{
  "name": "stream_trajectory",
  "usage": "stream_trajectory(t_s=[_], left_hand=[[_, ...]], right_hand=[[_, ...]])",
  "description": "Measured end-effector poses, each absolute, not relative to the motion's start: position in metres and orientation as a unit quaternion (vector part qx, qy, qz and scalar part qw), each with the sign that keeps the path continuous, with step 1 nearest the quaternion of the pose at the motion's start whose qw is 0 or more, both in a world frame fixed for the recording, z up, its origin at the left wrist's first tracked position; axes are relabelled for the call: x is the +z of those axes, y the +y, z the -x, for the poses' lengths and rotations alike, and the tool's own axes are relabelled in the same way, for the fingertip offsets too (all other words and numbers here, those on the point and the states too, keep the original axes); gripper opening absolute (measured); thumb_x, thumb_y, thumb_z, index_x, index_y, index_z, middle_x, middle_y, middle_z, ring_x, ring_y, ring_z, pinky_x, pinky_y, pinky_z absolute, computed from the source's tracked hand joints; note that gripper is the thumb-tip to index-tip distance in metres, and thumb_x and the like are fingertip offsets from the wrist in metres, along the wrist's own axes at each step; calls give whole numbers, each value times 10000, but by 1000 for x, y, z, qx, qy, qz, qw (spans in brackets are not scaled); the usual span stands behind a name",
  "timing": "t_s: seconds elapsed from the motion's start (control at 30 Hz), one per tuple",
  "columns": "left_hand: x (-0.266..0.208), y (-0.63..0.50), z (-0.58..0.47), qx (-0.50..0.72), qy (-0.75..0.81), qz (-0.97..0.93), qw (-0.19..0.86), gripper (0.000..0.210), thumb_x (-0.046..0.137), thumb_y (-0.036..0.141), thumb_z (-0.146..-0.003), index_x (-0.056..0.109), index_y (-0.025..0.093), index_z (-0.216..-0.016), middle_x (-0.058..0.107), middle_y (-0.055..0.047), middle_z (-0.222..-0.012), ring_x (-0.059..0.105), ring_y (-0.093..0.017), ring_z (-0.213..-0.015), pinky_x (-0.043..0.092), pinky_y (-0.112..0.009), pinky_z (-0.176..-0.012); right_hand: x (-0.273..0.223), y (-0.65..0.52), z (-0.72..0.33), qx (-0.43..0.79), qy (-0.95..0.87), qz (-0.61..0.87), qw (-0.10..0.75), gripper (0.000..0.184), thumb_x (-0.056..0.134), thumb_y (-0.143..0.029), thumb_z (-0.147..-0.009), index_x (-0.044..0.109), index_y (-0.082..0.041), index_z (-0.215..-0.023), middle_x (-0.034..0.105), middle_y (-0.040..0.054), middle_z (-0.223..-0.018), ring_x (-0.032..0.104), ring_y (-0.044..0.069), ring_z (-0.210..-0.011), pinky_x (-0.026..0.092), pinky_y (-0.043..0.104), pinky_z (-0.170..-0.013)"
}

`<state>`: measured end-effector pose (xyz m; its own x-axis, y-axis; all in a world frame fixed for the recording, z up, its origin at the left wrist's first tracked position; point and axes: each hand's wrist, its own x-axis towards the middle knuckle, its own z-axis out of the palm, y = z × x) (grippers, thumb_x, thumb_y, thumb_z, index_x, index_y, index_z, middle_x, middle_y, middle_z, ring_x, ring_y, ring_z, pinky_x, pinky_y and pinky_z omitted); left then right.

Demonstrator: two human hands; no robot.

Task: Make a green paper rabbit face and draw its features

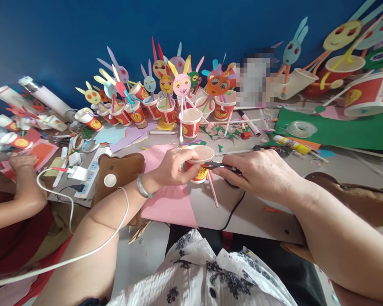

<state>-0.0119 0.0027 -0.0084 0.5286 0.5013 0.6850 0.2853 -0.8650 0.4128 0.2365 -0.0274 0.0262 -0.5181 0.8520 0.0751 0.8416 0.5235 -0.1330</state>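
My left hand [174, 165] is closed around a red and white paper cup [199, 175], its open rim facing up, above the table. In my right hand [255, 170] are small dark scissors [213, 165], their blades against the cup's side just below the rim. Whether the blades have cut into the cup cannot be made out. A thin pink and white strip [213, 192] slants down below the cup. Under my left wrist lies a sheet of pink paper [169, 206]. Just beyond the cup stands a paper cup with a pink rabbit face [181, 85].
Several cups with paper animal faces line the blue wall [83, 25]. A tape roll [301, 128] rests on green paper [344, 136]. Left are a brown bear-shaped item [98, 187], a power strip [89, 174] and another person's hand [22, 160]. A white cable [92, 250] crosses my left arm.
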Motion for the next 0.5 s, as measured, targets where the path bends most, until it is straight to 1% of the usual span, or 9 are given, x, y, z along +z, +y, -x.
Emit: stream_trajectory(t_s=[0.13,0.23,0.37,0.5], left_hand=[[-7,3,13,410,225,-870,153,116,606,261,-940,605,196,-843,633,17,-712,550,-110,-637,434,-240,-629],[-7,4,14,400,224,-871,173,139,600,299,-954,631,198,-863,663,4,-739,572,-119,-654,441,-249,-635],[-9,4,14,408,211,-867,193,120,613,295,-947,646,194,-891,688,-4,-784,599,-123,-692,448,-250,-655],[-8,3,15,413,218,-860,207,102,629,278,-923,624,188,-874,643,8,-754,559,-118,-674,439,-245,-649]], right_hand=[[28,-27,-238,47,-874,479,65,698,235,-716,-1021,664,-224,-772,640,66,-620,464,166,-516,171,323,-559],[28,-27,-238,53,-877,474,68,725,190,-727,-1018,639,-224,-750,612,63,-599,446,164,-507,173,326,-557],[30,-27,-237,68,-876,472,73,713,192,-721,-1018,618,-224,-738,604,59,-601,442,161,-509,176,328,-558],[33,-26,-236,94,-875,469,80,698,210,-723,-1016,596,-225,-715,576,48,-584,432,156,-509,185,329,-562]])
